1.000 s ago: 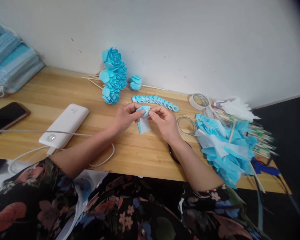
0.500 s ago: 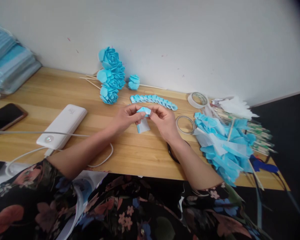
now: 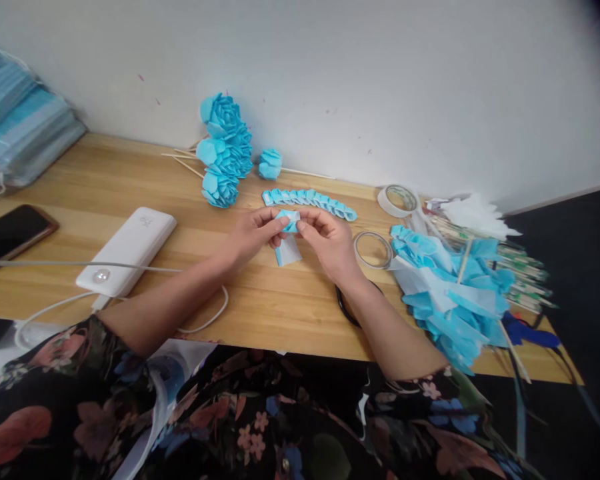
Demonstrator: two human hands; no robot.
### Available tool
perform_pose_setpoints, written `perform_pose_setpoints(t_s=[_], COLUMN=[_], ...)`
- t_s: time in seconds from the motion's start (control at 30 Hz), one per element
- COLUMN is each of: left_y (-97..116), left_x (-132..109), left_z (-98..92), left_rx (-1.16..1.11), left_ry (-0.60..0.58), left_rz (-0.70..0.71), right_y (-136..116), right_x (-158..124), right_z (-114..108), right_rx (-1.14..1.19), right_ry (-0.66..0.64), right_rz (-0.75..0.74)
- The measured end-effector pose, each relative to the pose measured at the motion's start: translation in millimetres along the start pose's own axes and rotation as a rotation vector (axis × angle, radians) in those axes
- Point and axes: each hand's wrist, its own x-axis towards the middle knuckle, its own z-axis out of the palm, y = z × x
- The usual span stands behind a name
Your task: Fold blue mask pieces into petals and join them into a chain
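Note:
Between my two hands, just above the wooden table [image 3: 260, 300], is a small folded light-blue petal [image 3: 289, 221] of thin sheet material. My left hand [image 3: 261, 230] pinches its left side with thumb and fingers. On the opposite edge, my right hand [image 3: 327, 239] grips it the same way. Below them a loose white piece with a blue edge [image 3: 289, 251] lies on the table. Behind my fingers runs a curved row of overlapping blue petals [image 3: 310, 201]. The fingertips partly cover the held petal.
Blue flowers on sticks [image 3: 225, 152] and a single blue bud [image 3: 270, 164] lie by the wall. Tape rolls [image 3: 373, 251] and a heap of blue pieces [image 3: 450, 293] are at right. A white power bank [image 3: 127, 252], phone [image 3: 17, 233] and bagged masks [image 3: 25, 127] are left.
The petal has turned slightly in my fingers, and my right thumb now presses on its lower right edge. The whole view has shifted a little.

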Motion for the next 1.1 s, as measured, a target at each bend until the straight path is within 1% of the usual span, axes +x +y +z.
perform_pose_setpoints(t_s=[0.13, 0.33, 0.5, 0.63, 0.9, 1.1], left_y=[3, 6, 4, 3, -1, -2], left_x=[-1, -3, -2, -1, 0, 1], left_z=[0.7, 0.8, -0.4, -1.6, -1.4, -2.6], left_rx=[0.008, 0.062, 0.093, 0.106, 0.065, 0.085], left_ry=[0.009, 0.004, 0.015, 0.003, -0.025, -0.090], left_rz=[0.001, 0.009, 0.045, 0.044, 0.013, 0.024], right_y=[-3, -10, -12, -9, -6, -4], right_x=[-2, -7, -8, -7, -4, -3], right_z=[1, 1, 0, 0, -1, -2], right_rx=[-0.016, -0.214, -0.312, -0.363, -0.375, -0.380], right_ry=[0.011, 0.025, -0.006, 0.003, 0.033, 0.039], right_rz=[-0.054, -0.157, -0.245, -0.240, -0.246, -0.263])
